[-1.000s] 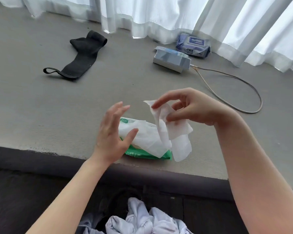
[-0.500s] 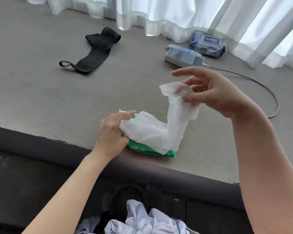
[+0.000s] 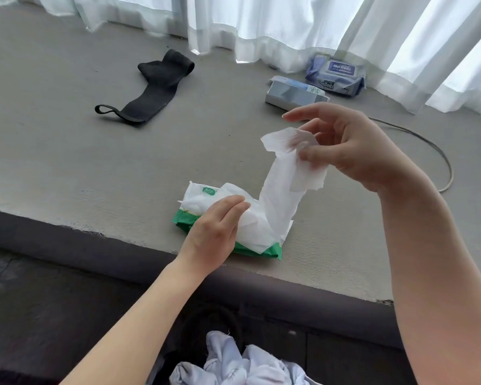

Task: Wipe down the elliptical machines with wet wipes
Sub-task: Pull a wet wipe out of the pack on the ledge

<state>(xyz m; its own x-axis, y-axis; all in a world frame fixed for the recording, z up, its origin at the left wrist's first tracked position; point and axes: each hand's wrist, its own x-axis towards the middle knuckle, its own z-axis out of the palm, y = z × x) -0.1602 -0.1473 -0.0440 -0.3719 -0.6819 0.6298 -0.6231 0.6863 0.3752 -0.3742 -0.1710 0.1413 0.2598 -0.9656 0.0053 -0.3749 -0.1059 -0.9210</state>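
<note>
A green and white pack of wet wipes [image 3: 197, 194] lies near the front edge of a grey ledge [image 3: 81, 162]. A white wet wipe [image 3: 282, 187] rises out of the pack in a twisted strip. My right hand [image 3: 356, 148] pinches the wipe's upper end between thumb and fingers, above and right of the pack. My left hand [image 3: 214, 234] presses down on the pack with straight fingers. No elliptical machine is in view.
A black strap [image 3: 153, 87] lies at the back left of the ledge. A grey box [image 3: 292, 94] with a cable [image 3: 439, 154] and a blue wipes pack [image 3: 336, 75] sit by the white curtains [image 3: 289, 20]. Pale cloth [image 3: 242, 362] lies below the ledge.
My right hand has lifted the wipe up and to the right, drawing it out longer. My left hand came down from hovering onto the pack and now holds it flat.
</note>
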